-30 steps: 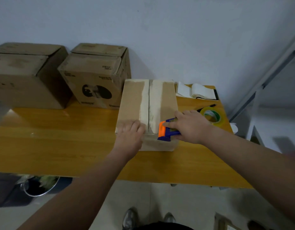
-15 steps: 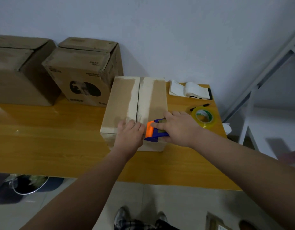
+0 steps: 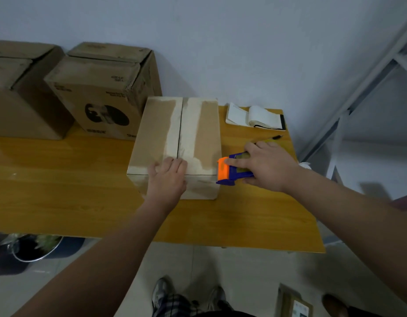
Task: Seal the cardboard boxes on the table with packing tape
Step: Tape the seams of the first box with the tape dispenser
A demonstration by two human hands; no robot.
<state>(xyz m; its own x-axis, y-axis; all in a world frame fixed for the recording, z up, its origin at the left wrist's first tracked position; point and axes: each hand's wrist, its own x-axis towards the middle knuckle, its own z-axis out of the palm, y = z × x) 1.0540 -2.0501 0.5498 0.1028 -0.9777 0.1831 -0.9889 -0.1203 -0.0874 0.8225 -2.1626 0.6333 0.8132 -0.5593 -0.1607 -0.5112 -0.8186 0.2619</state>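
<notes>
Cardboard box under my flat left hand; my right hand, gripping the dispenser, had shifted rightward off the seam, which appeared untaped.

Brown cardboard box with pale tape strips, orange-and-blue tape dispenser, honey-yellow wood-grain worktop, black round print on rear box
</notes>
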